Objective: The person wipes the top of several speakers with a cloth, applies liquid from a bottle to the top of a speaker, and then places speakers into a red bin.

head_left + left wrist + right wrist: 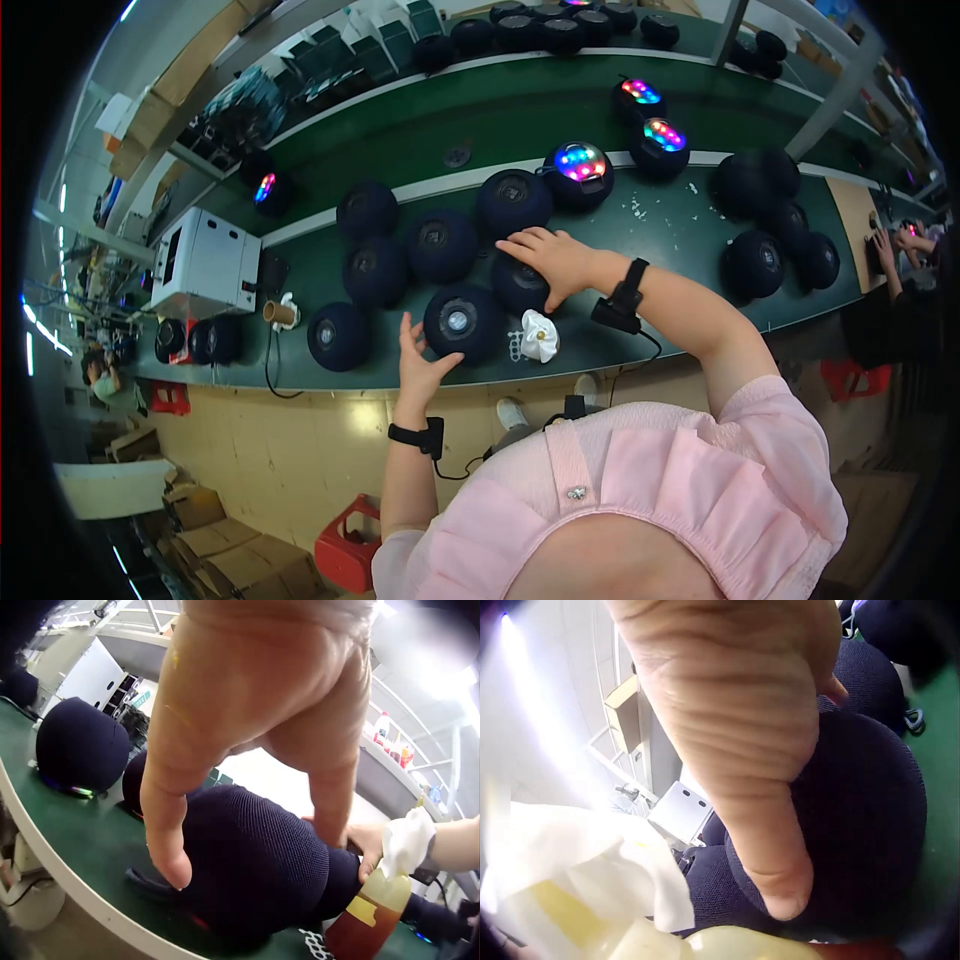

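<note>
A round dark fabric-covered speaker [464, 322] stands near the bench's front edge, and the left hand [424, 368] is around its near left side with thumb and fingers spread. In the left wrist view the left hand [255, 727] spans above that ribbed dark body [247, 862]. The right hand [556, 262] grips a second dark speaker [515, 285] just behind and to the right. In the right wrist view the right hand's [742, 750] thumb lies along the dark fabric [862, 825]. A bottle [367, 919] topped with white cloth [540, 337] stands beside them.
Several more dark speakers [442, 246] stand behind and to the left. Others with coloured lights [581, 163] are at the back, and a group [753, 264] is at the right. A white box-shaped machine [208, 262] and a brown roll [279, 314] stand at the left.
</note>
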Demonstrator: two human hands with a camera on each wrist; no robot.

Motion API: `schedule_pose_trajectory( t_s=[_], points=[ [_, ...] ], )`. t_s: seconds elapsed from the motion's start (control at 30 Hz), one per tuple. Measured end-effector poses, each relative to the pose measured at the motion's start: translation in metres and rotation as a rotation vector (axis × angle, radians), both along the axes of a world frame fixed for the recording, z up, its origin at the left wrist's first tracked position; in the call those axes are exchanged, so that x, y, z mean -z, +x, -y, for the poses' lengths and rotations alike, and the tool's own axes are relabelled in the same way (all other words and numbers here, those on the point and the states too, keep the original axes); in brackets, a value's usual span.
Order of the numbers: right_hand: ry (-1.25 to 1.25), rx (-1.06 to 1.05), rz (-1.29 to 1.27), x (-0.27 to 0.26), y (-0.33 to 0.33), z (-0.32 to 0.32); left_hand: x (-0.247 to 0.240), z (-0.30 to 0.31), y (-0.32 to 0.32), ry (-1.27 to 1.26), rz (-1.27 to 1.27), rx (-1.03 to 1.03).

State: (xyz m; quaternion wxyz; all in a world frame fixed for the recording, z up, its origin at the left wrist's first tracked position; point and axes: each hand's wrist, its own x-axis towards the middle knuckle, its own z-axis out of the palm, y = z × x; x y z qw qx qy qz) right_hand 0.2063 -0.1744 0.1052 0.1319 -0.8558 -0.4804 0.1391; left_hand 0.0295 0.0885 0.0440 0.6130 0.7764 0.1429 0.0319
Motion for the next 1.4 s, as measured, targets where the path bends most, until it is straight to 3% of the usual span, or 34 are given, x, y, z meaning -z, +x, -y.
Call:
schedule_pose_trajectory(
  t_s=[0.13,0.2,0.33,0.4,0.47,0.5,0.57,0.67,0.87,1.0,1.07,1.13,1.23,1.4],
  points=[
    [-0.015,0.246,0.033,0.004,0.000,0.051,0.010,0.023,0.041,0.016,0.022,0.141],
    [-0.005,0.380,0.068,0.009,0.004,0.085,0.013,0.040,0.061,0.101,0.015,0.134],
    [-0.005,0.716,0.073,0.011,-0.002,0.152,0.022,0.072,0.107,0.299,-0.006,0.314],
    [-0.085,0.869,0.137,0.007,-0.017,0.174,0.040,0.087,0.128,-0.333,-0.139,0.445],
    [-0.069,0.968,0.135,-0.001,-0.039,0.179,0.027,0.107,0.147,-0.402,-0.219,0.645],
    [0.060,1.028,0.166,0.003,-0.049,0.182,0.022,0.117,0.158,-0.573,-0.316,0.678],
    [0.278,1.049,0.231,0.015,-0.075,0.178,0.012,0.122,0.177,-0.679,-0.356,0.825],
    [0.460,1.049,-0.282,0.027,-0.123,0.151,-0.024,0.106,0.185,-0.591,-0.234,0.730],
    [0.749,0.792,-0.534,0.060,-0.153,0.057,-0.076,0.003,0.121,-0.287,-0.174,0.456],
    [0.811,0.721,-0.447,0.086,-0.144,0.012,-0.107,-0.042,0.079,-0.211,-0.197,0.392],
    [0.634,0.740,-0.516,0.093,-0.140,0.004,-0.114,-0.058,0.062,-0.192,-0.181,0.381],
    [0.663,0.790,-0.442,0.087,-0.144,-0.001,-0.119,-0.072,0.053,-0.192,-0.157,0.338],
    [0.835,0.976,-0.416,0.093,-0.145,0.009,-0.128,-0.080,0.047,-0.128,-0.123,0.371],
    [0.850,1.350,-0.148,0.091,-0.134,0.057,-0.157,-0.048,0.069,-0.171,0.009,0.544]
  ],
)
